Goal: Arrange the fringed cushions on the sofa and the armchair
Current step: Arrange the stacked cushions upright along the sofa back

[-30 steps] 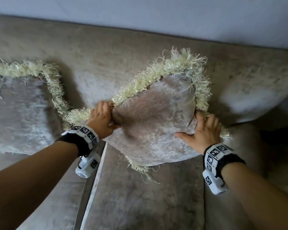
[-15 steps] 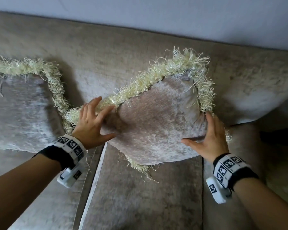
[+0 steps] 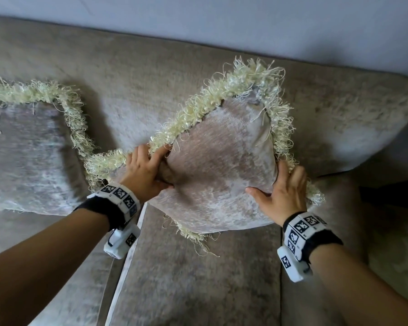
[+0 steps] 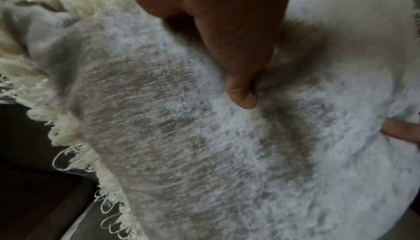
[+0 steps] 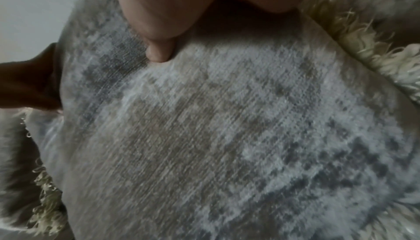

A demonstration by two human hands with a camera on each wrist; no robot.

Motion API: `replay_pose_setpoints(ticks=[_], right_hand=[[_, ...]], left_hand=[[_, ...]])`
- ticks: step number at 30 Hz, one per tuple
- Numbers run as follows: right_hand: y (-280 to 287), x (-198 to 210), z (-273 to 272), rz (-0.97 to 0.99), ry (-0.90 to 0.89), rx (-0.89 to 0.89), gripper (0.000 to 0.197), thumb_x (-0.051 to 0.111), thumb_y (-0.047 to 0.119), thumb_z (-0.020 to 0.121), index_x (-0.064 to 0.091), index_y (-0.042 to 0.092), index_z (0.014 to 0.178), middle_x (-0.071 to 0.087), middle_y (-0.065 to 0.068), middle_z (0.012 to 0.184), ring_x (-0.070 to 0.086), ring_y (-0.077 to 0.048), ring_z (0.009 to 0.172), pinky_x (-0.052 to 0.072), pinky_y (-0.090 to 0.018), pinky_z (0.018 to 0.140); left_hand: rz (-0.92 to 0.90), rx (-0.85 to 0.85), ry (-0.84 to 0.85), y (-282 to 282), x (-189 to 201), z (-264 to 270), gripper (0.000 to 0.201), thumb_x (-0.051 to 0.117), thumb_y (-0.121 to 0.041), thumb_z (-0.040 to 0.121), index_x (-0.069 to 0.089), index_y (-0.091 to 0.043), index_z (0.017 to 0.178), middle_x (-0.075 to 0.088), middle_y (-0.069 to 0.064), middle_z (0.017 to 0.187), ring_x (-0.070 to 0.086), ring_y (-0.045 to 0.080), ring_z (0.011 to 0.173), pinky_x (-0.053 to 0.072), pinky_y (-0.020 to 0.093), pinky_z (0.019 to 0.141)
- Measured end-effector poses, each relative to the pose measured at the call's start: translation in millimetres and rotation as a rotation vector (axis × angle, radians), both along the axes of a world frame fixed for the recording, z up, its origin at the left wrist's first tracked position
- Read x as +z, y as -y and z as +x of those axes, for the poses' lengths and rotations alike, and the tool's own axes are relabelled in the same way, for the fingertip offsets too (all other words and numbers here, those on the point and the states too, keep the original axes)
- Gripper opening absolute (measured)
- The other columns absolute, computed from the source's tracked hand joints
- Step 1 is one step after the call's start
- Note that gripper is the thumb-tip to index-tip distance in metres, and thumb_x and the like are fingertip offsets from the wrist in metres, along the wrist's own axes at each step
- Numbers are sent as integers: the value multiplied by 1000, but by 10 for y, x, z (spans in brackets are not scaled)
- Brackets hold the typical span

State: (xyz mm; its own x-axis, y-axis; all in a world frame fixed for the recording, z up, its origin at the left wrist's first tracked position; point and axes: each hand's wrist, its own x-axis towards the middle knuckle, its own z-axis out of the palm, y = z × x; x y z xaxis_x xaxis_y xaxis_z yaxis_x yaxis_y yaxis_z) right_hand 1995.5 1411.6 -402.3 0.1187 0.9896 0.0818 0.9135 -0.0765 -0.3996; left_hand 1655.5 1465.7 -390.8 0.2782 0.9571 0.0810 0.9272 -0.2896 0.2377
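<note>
A beige fringed cushion [image 3: 222, 165] stands on one corner on the sofa seat and leans on the backrest [image 3: 151, 78]. My left hand [image 3: 149, 172] grips its upper-left edge, fingers curled over the cream fringe and thumb [image 4: 240, 96] dug into the front face [image 4: 181, 136]. My right hand [image 3: 285, 191] holds the right edge, fingers along the fringe and thumb [image 5: 159, 51] pressed on the face [image 5: 204, 136]. A second fringed cushion [image 3: 26, 156] leans on the backrest at the left, its corner touching the first one's fringe.
The grey-beige seat cushion [image 3: 198, 278] spreads below the held cushion, with a seam [image 3: 125, 267] to the neighbouring seat at the left. A pale wall [image 3: 222, 20] runs behind the backrest. At the far right the sofa's end [image 3: 398, 243] and a dark gap show.
Half a second ago my left hand was off the edge with fingers spread; now it grips the cushion's upper-left edge again. The right hand has kept its hold and the cushion has barely shifted.
</note>
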Motion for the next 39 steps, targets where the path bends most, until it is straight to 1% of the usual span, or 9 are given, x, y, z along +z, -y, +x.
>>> replay_pose_setpoints(ticks=[5, 10, 14, 18, 20, 23, 26, 33, 39], right_hand=[[6, 297, 184, 116, 51, 50, 107, 63, 78, 60, 26, 15, 139, 35, -17, 112, 33, -30, 100, 43, -54, 87], [-56, 201, 274, 30, 129, 70, 110, 57, 84, 58, 22, 20, 140, 31, -13, 113, 37, -34, 103, 42, -54, 89], [-85, 0, 195, -7, 220, 34, 108, 43, 91, 59, 29, 17, 136, 38, -18, 115, 39, -36, 102, 37, -53, 92], [-111, 9, 156, -74, 302, -48, 108, 48, 92, 60, 31, 20, 139, 36, -21, 132, 32, -36, 117, 30, -56, 100], [-104, 113, 124, -146, 354, -74, 108, 51, 91, 59, 27, 26, 142, 30, -19, 140, 28, -36, 126, 26, -58, 106], [-71, 327, 56, -250, 374, -82, 108, 62, 84, 59, 22, 30, 144, 17, -16, 150, 17, -38, 136, 18, -60, 113], [36, 578, -29, -285, 348, -68, 103, 72, 65, 68, 19, 25, 148, 8, -13, 154, 9, -38, 140, 12, -55, 116], [358, 1158, -243, -290, 217, 14, 83, 69, 39, 81, 21, 27, 147, 35, -12, 146, 37, -36, 130, 39, -51, 103], [432, 1465, -656, -363, 155, 165, 55, 59, 37, 91, 42, 18, 139, 44, -9, 142, 46, -29, 128, 47, -44, 96]], left_hand=[[129, 31, 88, 105, 56, 48, 112, 95, -42, 42, 34, -20, 133, 47, 27, 102, 47, 39, 90, 42, 52, 77], [-9, 94, 16, 87, -164, 185, 116, 93, -51, 40, 30, -22, 134, 47, 25, 103, 49, 40, 90, 46, 52, 77], [-181, 144, -210, -6, -289, 178, 115, 78, -68, 56, 12, -30, 142, 36, 20, 123, 38, 37, 112, 38, 53, 98], [-227, 153, -366, -1, -285, 179, 119, 63, -81, 60, -7, -38, 145, 21, 18, 144, 24, 39, 134, 13, 62, 115], [-283, 188, -408, 26, -184, 191, 116, 64, -77, 65, -13, -44, 144, 6, 15, 153, 15, 42, 142, 8, 67, 113], [-386, 182, -387, 69, 84, 198, 107, 72, -43, 80, -12, -46, 146, -6, 11, 160, 9, 40, 146, 15, 64, 115], [-408, 158, -320, 160, 397, 174, 95, 68, -26, 85, 1, -43, 150, -3, 7, 162, 15, 34, 147, 19, 56, 117], [-418, 191, -228, 519, 1088, -28, 62, 55, -34, 91, 28, -36, 147, 40, 5, 145, 40, 29, 131, 40, 51, 105], [-463, 259, -69, 837, 1321, -545, 53, 53, -43, 88, 41, -35, 139, 55, 3, 131, 54, 27, 119, 45, 48, 99]])
